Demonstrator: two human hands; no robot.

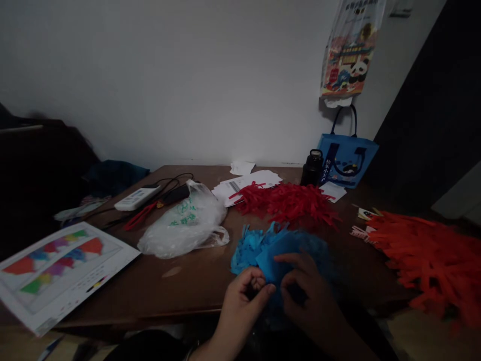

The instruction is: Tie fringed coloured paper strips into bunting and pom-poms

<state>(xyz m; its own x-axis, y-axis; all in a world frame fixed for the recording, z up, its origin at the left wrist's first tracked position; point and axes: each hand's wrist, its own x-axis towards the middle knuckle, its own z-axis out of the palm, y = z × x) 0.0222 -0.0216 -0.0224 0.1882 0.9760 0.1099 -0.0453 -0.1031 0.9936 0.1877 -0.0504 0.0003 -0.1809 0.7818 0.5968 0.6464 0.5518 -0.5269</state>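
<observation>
Blue fringed paper (280,250) lies at the front of the brown table, with a flat blue piece raised between my hands. My left hand (246,296) pinches the lower left edge of that piece between thumb and fingertips. On its right side, my right hand (306,288) has thumb and forefinger curled together against the blue paper, the other fingers reaching over it. Behind the blue paper is a heap of red fringed strips (291,200). Orange fringed strips (432,255) spread over the table's right side.
On the table (165,291) are a white plastic bag (188,220), a printed sheet (67,271), a power strip (137,198), white papers (244,185) and a black bottle (311,168). A blue tote bag (347,158) stands at the back right.
</observation>
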